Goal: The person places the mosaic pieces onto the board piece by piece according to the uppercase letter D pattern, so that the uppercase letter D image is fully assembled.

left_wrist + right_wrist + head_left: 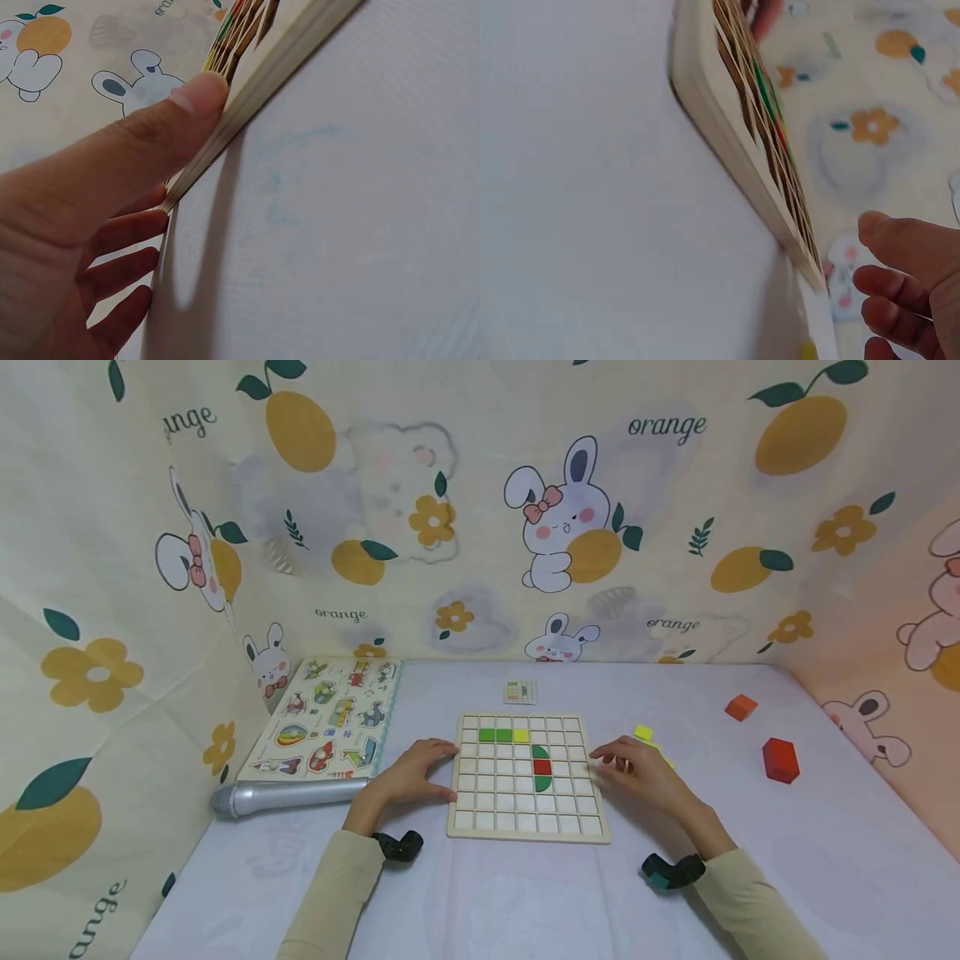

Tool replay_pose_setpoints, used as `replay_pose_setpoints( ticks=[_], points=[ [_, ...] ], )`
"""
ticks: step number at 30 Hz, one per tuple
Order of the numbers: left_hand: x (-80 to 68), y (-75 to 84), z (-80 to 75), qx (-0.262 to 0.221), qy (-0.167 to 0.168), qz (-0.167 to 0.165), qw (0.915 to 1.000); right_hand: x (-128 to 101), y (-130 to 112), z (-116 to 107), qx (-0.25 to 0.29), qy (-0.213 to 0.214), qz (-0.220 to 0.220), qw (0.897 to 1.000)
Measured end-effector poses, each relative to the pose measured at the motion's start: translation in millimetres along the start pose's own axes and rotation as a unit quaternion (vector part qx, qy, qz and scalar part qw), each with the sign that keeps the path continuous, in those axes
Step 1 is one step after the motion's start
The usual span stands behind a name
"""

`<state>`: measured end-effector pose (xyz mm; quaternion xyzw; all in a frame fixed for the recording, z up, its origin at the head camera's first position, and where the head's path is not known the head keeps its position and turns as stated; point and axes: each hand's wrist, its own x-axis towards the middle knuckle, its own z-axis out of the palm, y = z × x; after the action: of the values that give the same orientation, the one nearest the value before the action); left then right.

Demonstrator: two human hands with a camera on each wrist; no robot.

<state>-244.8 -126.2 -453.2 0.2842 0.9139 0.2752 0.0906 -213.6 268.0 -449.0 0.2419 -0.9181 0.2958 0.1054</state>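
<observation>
A square wooden grid board lies flat in front of me, seen edge-on in both wrist views. Two green squares and a yellow square sit side by side in its upper row. Further right, a red square lies between two green rounded pieces. My left hand touches the board's left edge with thumb and fingertips; its thumb rests at the rim. By the right edge, my right hand has loosely bent fingers, apart from the board and with nothing visible in them.
Yellow pieces lie behind the right hand. A red block and an orange block stand farther right. A small patterned card is behind the board. On the left are a sticker-like picture board and a silver microphone.
</observation>
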Motion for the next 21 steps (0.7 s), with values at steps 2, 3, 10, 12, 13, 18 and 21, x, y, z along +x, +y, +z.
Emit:
replay_pose_setpoints(
  ticks=[2,3,10,12,13,18,21],
  points=[
    [-0.4,0.5,-0.1,-0.001,-0.001,-0.003,1.0,-3.3,5.3,-7.4,-0.008,0.013,0.009,1.0],
    [-0.7,0.6,-0.1,-0.001,-0.001,-0.004,1.0,-4.5,8.6,-11.3,-0.014,0.02,0.014,1.0],
    [-1.3,1.4,-0.4,-0.008,0.003,-0.01,0.9999,-11.3,30.2,-37.1,-0.041,0.066,0.055,0.995],
    [-1.0,1.0,-0.2,-0.007,0.003,-0.008,0.9999,-13.9,34.7,-41.3,-0.048,0.074,0.061,0.994],
    [-1.0,1.0,-0.2,-0.008,0.003,-0.006,0.9999,-15.2,36.4,-42.6,-0.051,0.074,0.065,0.994],
    [-1.0,1.4,-0.2,-0.012,0.003,-0.006,0.9999,-19.1,38.8,-44.3,-0.026,0.017,0.104,0.994],
    [-1.1,1.7,0.1,-0.014,0.003,-0.01,0.9999,-20.1,38.7,-41.8,-0.002,-0.043,0.125,0.991]
  ],
)
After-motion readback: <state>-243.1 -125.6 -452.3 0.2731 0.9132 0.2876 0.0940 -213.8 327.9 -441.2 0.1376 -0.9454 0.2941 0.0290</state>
